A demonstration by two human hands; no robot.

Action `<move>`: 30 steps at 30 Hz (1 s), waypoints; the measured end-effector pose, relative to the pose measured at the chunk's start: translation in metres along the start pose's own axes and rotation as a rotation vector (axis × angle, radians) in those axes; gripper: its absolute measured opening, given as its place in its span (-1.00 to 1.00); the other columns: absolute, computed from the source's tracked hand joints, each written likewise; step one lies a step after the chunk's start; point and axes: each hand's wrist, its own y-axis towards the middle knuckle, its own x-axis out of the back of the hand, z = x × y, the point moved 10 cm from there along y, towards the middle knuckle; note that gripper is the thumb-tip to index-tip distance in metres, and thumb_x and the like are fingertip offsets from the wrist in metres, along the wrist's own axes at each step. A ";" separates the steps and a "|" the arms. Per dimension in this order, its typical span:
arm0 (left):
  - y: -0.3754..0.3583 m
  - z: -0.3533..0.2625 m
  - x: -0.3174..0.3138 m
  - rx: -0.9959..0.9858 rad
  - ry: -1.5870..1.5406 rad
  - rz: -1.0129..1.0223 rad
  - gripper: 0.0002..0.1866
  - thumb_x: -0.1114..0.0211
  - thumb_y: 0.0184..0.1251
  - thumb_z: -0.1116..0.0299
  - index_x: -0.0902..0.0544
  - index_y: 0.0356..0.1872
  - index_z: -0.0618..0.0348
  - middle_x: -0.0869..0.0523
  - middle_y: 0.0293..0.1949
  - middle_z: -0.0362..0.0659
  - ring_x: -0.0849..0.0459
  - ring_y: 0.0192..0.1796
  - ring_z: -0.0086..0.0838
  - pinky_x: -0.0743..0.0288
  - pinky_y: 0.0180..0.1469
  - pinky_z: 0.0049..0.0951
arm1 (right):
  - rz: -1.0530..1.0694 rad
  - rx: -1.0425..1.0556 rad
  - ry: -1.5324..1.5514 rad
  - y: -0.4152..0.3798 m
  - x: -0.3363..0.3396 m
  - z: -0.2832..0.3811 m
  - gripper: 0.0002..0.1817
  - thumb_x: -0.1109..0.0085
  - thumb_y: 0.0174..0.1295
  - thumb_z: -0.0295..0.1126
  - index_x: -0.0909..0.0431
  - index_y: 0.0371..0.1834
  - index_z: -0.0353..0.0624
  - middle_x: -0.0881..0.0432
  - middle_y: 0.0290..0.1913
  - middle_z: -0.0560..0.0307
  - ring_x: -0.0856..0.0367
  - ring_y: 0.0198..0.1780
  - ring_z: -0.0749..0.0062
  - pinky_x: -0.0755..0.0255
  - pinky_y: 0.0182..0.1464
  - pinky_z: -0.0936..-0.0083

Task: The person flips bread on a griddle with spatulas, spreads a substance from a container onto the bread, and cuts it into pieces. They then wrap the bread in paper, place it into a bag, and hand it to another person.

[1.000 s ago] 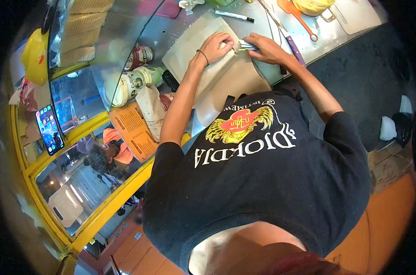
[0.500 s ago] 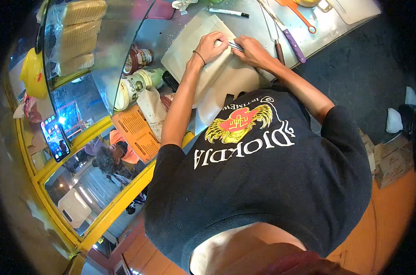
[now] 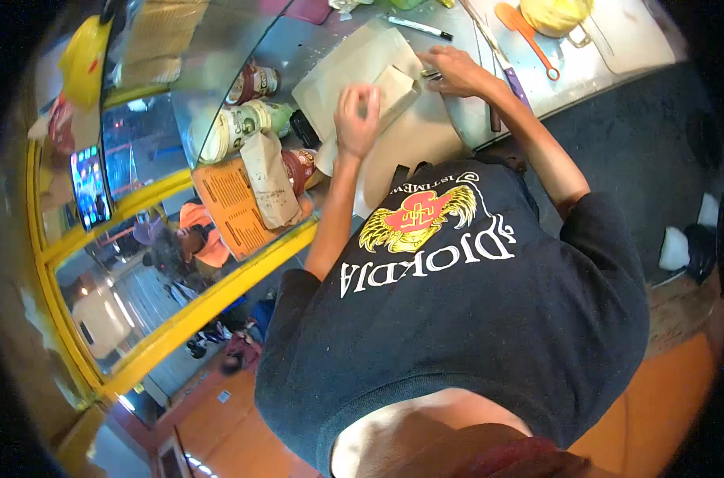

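A folded brown paper packet (image 3: 395, 89) lies on a stack of flat brown paper sheets (image 3: 370, 48) on the metal counter. My left hand (image 3: 357, 123) is just left of the packet, fingers loosely curled and apart, slightly blurred, with nothing visible in them. On the packet's right side, my right hand (image 3: 457, 73) closes around a small silver and dark tool (image 3: 433, 76) that looks like a stapler. Most of that tool is hidden by the fingers. The packet's near end is folded down.
A marker (image 3: 420, 29) lies beyond the sheets. Toward the right are a purple-handled knife (image 3: 517, 88) and an orange spoon (image 3: 529, 36). Tubs (image 3: 246, 123) and a brown paper bag (image 3: 268, 179) stand on the left, beside a glass pane and a phone (image 3: 90, 187).
My left hand has come off the packet and moved toward me. My right hand has drawn away to the right with the stapler, exposing the folded packet. The camera view has shifted slightly.
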 end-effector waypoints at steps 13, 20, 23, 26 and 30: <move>-0.177 0.110 -0.056 0.835 -1.535 -0.510 -0.20 -0.24 0.39 0.01 -0.08 0.41 0.29 -0.30 0.36 0.19 -0.27 0.45 -0.10 -0.26 0.43 -0.06 | 0.457 0.035 0.211 0.072 -0.060 0.053 -0.23 0.10 0.31 0.35 -0.68 0.04 -0.17 -0.71 -0.12 0.03 -0.61 -0.19 0.28 -0.48 -0.15 0.39; -0.143 0.109 -0.060 1.066 -1.413 -0.557 -0.27 -0.42 0.17 -0.11 -0.40 0.25 0.09 -0.40 0.29 -0.08 -0.36 0.36 -0.22 -0.30 0.33 0.11 | 0.523 -0.184 0.480 0.021 -0.062 0.065 -0.16 0.10 0.27 0.39 -0.67 0.03 -0.25 -0.70 -0.13 -0.05 -0.65 -0.19 0.27 -0.52 -0.22 0.27; -0.123 0.138 -0.075 1.035 -1.486 -0.487 -0.31 -0.46 0.12 -0.07 -0.45 0.21 0.01 -0.48 0.18 -0.16 -0.45 0.23 -0.26 -0.40 0.20 0.06 | 0.401 -0.223 0.416 0.031 -0.079 0.047 -0.16 0.05 0.25 0.37 -0.66 0.00 -0.32 -0.70 -0.09 -0.12 -0.68 -0.15 0.18 -0.54 -0.10 0.26; -0.113 0.132 -0.067 1.159 -1.473 -0.392 -0.23 -0.52 0.01 -0.12 -0.47 0.21 0.03 -0.55 0.15 -0.13 -0.52 0.20 -0.19 -0.42 0.21 0.08 | 0.334 -0.217 0.500 0.039 -0.095 0.045 -0.15 0.06 0.26 0.37 -0.64 0.00 -0.35 -0.70 -0.07 -0.17 -0.68 -0.06 0.09 -0.51 0.05 0.21; -0.069 0.134 -0.075 0.941 -1.577 -0.027 -0.36 -0.26 0.28 -0.15 -0.50 0.23 0.06 -0.60 0.18 -0.11 -0.58 0.18 -0.21 -0.42 0.27 0.01 | 0.137 0.011 0.394 0.069 -0.102 0.041 -0.05 0.10 0.23 0.43 -0.56 0.12 -0.41 -0.63 0.05 -0.23 -0.61 0.09 0.06 -0.49 0.10 0.21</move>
